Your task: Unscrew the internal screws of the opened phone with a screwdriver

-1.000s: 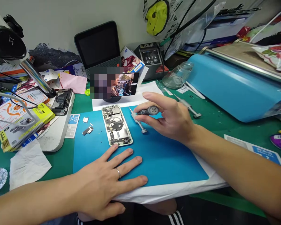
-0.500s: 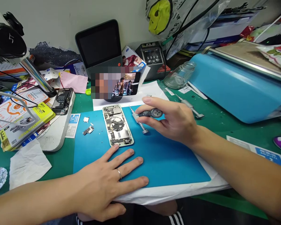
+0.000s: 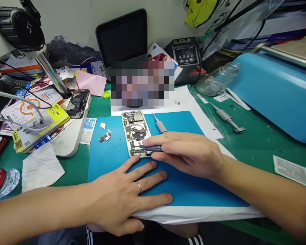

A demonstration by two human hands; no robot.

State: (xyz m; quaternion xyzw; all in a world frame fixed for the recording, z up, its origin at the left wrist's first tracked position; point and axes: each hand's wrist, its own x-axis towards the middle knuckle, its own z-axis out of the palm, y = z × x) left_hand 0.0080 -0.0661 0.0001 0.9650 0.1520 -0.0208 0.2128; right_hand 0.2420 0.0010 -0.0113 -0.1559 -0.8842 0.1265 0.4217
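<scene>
An opened phone [image 3: 136, 134] lies on the blue mat [image 3: 107, 163], its inner parts exposed. My left hand [image 3: 127, 190] is spread flat on the mat, the index fingertip at the phone's lower edge. My right hand [image 3: 191, 153] pinches a dark, slim screwdriver [image 3: 153, 148], its tip pointing left over the lower part of the phone. Exactly where the tip touches is too small to tell. Another screwdriver [image 3: 160, 123] lies beyond my right hand, partly hidden by it. Small metal phone parts [image 3: 105, 136] rest left of the phone.
A grey screwdriver [image 3: 225, 117] and a glass jar [image 3: 218, 80] are at the right. Another phone body [image 3: 78, 103] sits on a white stand [image 3: 68, 146] beside a yellow battery box [image 3: 40, 127]. A tissue [image 3: 42, 166] lies at left. Behind stands a dark-screened device [image 3: 122, 37].
My right hand has come down and left, bringing the screwdriver from above the mat to over the phone. My left hand stays flat by the phone. The view has shifted slightly.
</scene>
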